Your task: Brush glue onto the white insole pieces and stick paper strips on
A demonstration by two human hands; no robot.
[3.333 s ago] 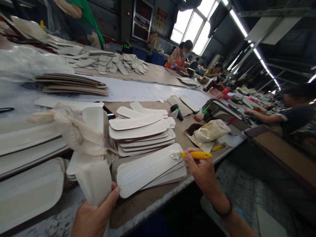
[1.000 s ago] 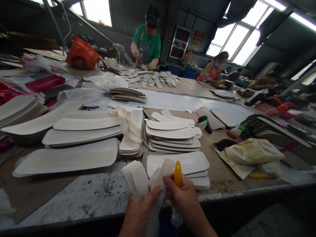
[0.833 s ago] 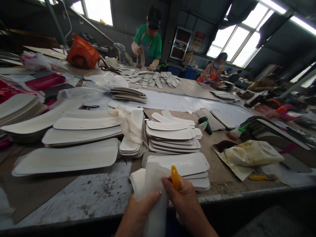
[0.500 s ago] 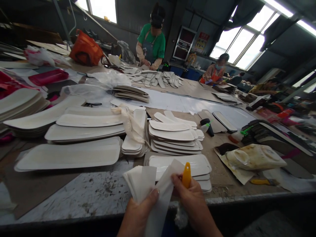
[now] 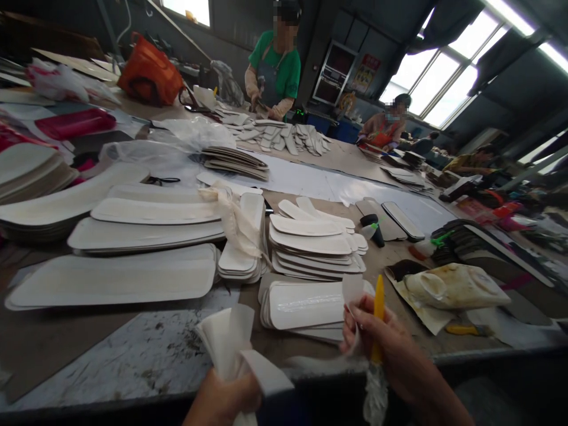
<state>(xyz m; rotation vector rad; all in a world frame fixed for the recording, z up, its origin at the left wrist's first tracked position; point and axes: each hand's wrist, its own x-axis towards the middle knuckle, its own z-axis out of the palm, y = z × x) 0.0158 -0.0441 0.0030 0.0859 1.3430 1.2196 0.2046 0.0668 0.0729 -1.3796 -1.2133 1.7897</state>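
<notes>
My left hand is closed round a bundle of thin white strips at the front edge of the table. One strip in it curls over to the right. My right hand pinches the end of a single white strip and also grips a yellow-handled brush, whose pale, crusted end hangs down below the palm. Just behind the hands lies a stack of white curved panels, the top one with a wet-looking shine. Part of the strip between the hands is smeared by motion.
More stacks of white panels cover the left and middle. A stained plastic container lies at right, beside another yellow-handled brush. Small bottles stand behind. A co-worker in green works across the table.
My right hand has moved right, away from the left, carrying the strip end and the brush. My left hand has gone down and left with the bundle. The view has shifted slightly.
</notes>
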